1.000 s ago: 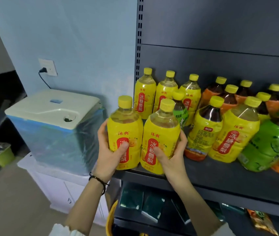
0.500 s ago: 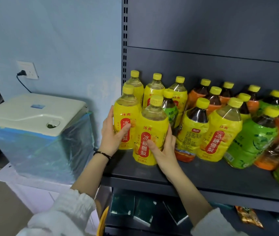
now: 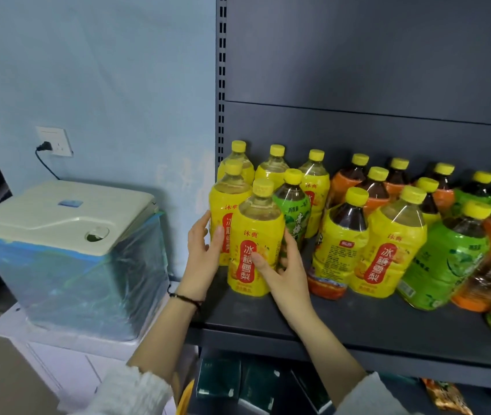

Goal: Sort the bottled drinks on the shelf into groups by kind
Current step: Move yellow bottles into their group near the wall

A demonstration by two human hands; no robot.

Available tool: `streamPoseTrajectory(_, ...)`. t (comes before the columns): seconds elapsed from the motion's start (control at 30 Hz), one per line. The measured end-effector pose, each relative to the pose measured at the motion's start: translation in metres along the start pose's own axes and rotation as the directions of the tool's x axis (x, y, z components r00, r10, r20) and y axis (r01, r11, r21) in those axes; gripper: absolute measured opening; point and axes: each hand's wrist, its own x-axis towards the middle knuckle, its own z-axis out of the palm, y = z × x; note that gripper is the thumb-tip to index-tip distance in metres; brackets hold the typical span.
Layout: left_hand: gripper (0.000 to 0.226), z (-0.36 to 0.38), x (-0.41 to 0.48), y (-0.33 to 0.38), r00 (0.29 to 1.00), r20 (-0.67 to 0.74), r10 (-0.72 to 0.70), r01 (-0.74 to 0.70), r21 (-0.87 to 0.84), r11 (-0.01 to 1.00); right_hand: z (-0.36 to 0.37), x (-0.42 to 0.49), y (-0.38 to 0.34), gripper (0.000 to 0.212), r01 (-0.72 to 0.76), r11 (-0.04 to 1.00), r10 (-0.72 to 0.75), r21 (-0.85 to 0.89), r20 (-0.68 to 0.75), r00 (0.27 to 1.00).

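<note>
Two yellow pear-drink bottles stand at the left end of the dark grey shelf [image 3: 358,324]. My left hand [image 3: 203,259] holds the rear one [image 3: 223,214], thumb across its label. My right hand [image 3: 283,265] holds the front one [image 3: 254,235], thumb on its red label. Both bottles stand on the shelf in front of three more yellow bottles [image 3: 274,169] at the back. A green-label bottle [image 3: 293,211] stands just right of the front one, behind my right fingers.
Further right stand a dark-tea bottle with a yellow label [image 3: 340,244], another yellow pear bottle [image 3: 388,250], orange-label bottles [image 3: 373,187] and green-label bottles [image 3: 447,259]. A plastic-wrapped white appliance [image 3: 67,244] stands left of the shelf. Packets lie on the lower shelf [image 3: 238,381].
Both hands have carried the two yellow bottles back and left, from off the front edge onto the shelf's left end. They now stand against the back row.
</note>
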Motion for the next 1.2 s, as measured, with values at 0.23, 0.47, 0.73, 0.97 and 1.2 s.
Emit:
streamPoseTrajectory(0.23, 0.098, -0.001, -0.014, -0.004, 0.984, 0.162, 0.072, -0.090, 0.106, 0.990, -0.001, -0.001, -0.008, 0.071, -0.003, 0.996, -0.019, 0.088, 0.251, 0.968)
streamPoseTrajectory(0.47, 0.091, -0.008, -0.006, -0.002, 0.989, 0.142, 0.035, -0.049, 0.090, 0.995, -0.026, -0.004, -0.006, 0.061, 0.050, 0.998, -0.051, 0.022, 0.040, 0.998)
streamPoseTrajectory(0.73, 0.100, -0.005, 0.008, -0.009, 0.995, 0.098, -0.007, 0.009, -0.022, 1.000, -0.019, 0.044, -0.009, 0.092, -0.042, 0.995, 0.051, 0.090, -0.107, 0.993)
streamPoseTrajectory(0.97, 0.078, -0.001, 0.018, -0.004, 0.991, 0.130, -0.025, 0.034, -0.068, 0.997, -0.021, 0.064, -0.006, 0.104, -0.125, 0.981, 0.137, 0.146, -0.072, 0.988)
streamPoseTrajectory(1.2, 0.085, -0.012, 0.021, -0.003, 0.985, 0.165, -0.046, 0.055, -0.052, 0.997, -0.023, 0.047, 0.002, 0.100, -0.143, 0.972, 0.143, 0.187, 0.014, 0.990)
